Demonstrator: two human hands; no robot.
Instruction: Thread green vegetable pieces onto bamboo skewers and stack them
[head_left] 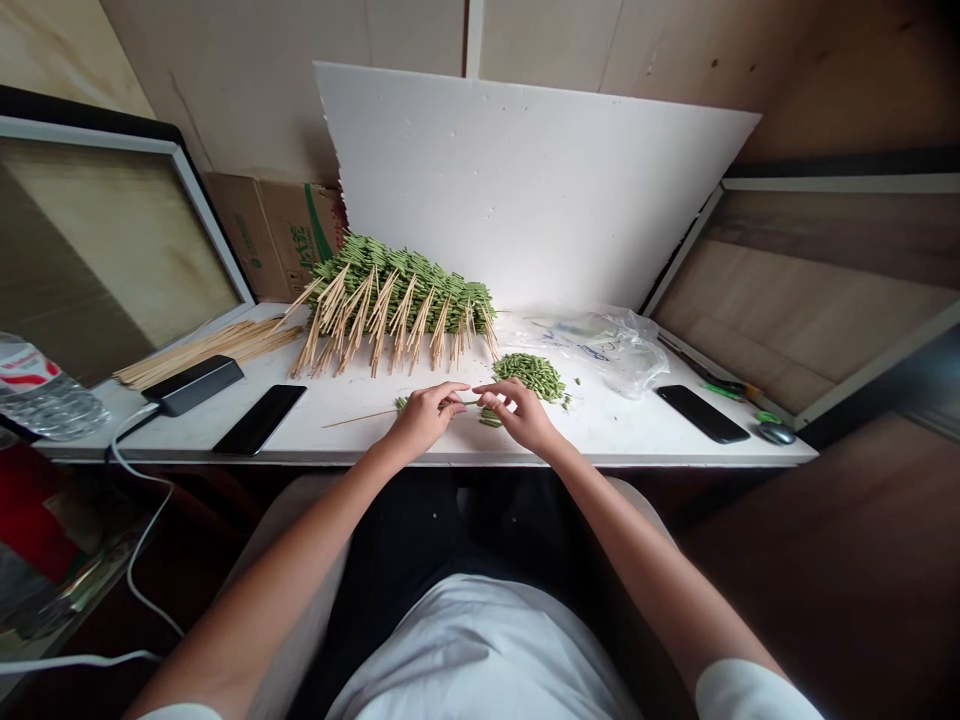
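My left hand point(424, 420) is closed around a thin wooden skewer point(358, 418), whose bare end sticks out to the left above the table. Green bean pieces show beside and between these fingers. My right hand point(519, 412) faces it, fingertips pinched at a short green piece at the skewer's other end; the fingers partly hide it. Just behind the right hand lies a heap of cut green bean pieces point(534, 374), with a few more under its palm. Further back, many loaded skewers point(405, 280) are stacked, green parts toward the board and bare sticks toward me.
Bare skewers point(217, 348) lie at the left, near a black box-shaped device point(196, 385), a phone point(261, 419) and a water bottle point(52, 395). At right are a crumpled plastic bag point(619, 350), another phone point(702, 413) and a mouse point(776, 433). A white foam board point(540, 190) stands behind.
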